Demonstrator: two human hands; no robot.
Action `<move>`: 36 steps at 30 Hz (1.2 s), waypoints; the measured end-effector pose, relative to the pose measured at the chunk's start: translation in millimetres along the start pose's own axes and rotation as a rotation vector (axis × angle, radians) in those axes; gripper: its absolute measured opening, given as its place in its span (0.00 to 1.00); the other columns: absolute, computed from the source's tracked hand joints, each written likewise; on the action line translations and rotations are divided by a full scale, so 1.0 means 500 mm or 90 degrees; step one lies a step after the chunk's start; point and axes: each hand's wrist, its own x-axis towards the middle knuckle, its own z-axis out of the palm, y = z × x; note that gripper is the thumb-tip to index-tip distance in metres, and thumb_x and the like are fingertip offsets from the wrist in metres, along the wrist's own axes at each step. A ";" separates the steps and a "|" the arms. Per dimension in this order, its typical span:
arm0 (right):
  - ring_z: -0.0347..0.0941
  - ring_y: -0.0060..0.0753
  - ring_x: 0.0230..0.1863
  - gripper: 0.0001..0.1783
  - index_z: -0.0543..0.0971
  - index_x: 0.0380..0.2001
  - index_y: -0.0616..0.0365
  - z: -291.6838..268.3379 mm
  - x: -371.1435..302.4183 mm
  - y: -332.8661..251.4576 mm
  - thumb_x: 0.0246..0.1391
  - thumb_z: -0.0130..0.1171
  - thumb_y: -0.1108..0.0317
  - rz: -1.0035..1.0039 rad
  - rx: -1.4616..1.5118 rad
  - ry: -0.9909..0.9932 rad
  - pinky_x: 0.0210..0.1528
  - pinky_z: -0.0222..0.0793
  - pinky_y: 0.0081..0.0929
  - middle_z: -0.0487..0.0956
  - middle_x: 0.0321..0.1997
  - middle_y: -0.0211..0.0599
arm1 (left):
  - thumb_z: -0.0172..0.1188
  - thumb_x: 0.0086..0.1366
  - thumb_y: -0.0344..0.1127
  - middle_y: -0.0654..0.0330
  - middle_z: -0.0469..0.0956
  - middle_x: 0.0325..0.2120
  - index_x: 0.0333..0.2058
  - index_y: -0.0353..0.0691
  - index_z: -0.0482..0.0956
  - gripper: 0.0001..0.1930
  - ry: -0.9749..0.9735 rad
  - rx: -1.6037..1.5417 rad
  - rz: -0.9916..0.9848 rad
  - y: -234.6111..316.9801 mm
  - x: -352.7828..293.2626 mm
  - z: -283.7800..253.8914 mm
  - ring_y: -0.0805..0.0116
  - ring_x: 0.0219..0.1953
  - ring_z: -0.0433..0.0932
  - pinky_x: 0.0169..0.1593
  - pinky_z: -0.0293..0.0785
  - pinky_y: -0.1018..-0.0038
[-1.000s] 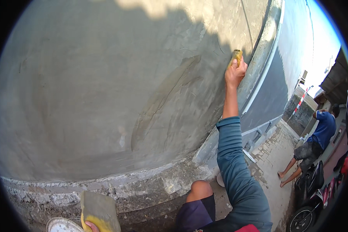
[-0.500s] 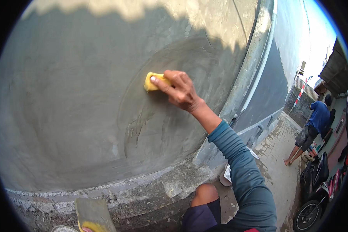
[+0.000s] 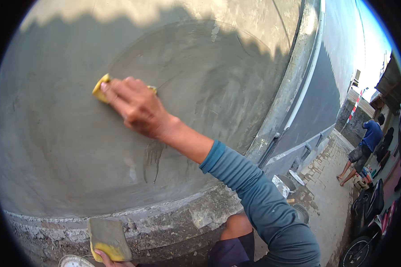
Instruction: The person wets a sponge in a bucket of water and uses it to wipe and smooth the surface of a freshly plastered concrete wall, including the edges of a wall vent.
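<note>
My right hand (image 3: 140,107) presses a yellow sponge (image 3: 100,88) to the grey plastered wall (image 3: 62,147), its fingers closed round it. A bit of yellow also shows on the other side of the knuckles. Curved damp streaks mark the plaster around and to the right of the hand. Low in the picture, my left hand (image 3: 113,261) grips a rectangular yellow plastering float (image 3: 108,233), its face mostly coated in grey cement. Only the left thumb and part of that hand show at the lower edge.
A whitish round container (image 3: 75,261) stands beside the float. Buckets (image 3: 287,182) sit by the wall's foot at right, near a white pipe (image 3: 305,75). Farther off, a person in a blue shirt (image 3: 370,135) stands near parked motorbikes (image 3: 365,231) along a paved alley (image 3: 327,173).
My right hand has swept the sponge left across the wall, leaving a broad damp arc. The left hand and float show more fully at the lower edge.
</note>
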 end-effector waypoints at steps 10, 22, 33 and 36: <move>0.73 0.40 0.39 0.31 0.83 0.50 0.51 -0.259 -0.204 0.204 0.37 0.59 0.84 0.025 -0.152 -0.118 0.42 0.72 0.34 0.76 0.42 0.37 | 0.49 0.72 0.57 0.54 0.68 0.58 0.64 0.37 0.62 0.33 0.007 0.029 0.018 0.063 -0.051 0.012 0.60 0.58 0.70 0.60 0.69 0.64; 0.73 0.40 0.43 0.28 0.81 0.52 0.60 -0.033 -0.448 -0.216 0.42 0.56 0.83 0.232 0.038 -0.131 0.43 0.68 0.33 0.76 0.44 0.39 | 0.43 0.76 0.51 0.54 0.68 0.59 0.63 0.35 0.62 0.28 -0.054 0.034 0.068 0.077 -0.048 0.002 0.62 0.59 0.70 0.62 0.67 0.65; 0.71 0.39 0.41 0.37 0.80 0.55 0.57 -0.109 -0.342 -0.172 0.37 0.57 0.90 0.363 -0.035 -0.028 0.42 0.69 0.34 0.76 0.42 0.41 | 0.44 0.76 0.49 0.55 0.70 0.58 0.61 0.35 0.65 0.26 0.002 0.078 0.082 0.121 -0.094 0.004 0.63 0.58 0.72 0.61 0.68 0.64; 0.71 0.40 0.40 0.35 0.80 0.54 0.60 -0.033 -0.337 -0.170 0.37 0.57 0.89 0.336 -0.055 -0.026 0.42 0.69 0.34 0.76 0.42 0.40 | 0.45 0.76 0.49 0.55 0.70 0.58 0.61 0.36 0.66 0.25 -0.037 0.051 0.088 0.123 -0.087 0.002 0.62 0.58 0.72 0.61 0.68 0.64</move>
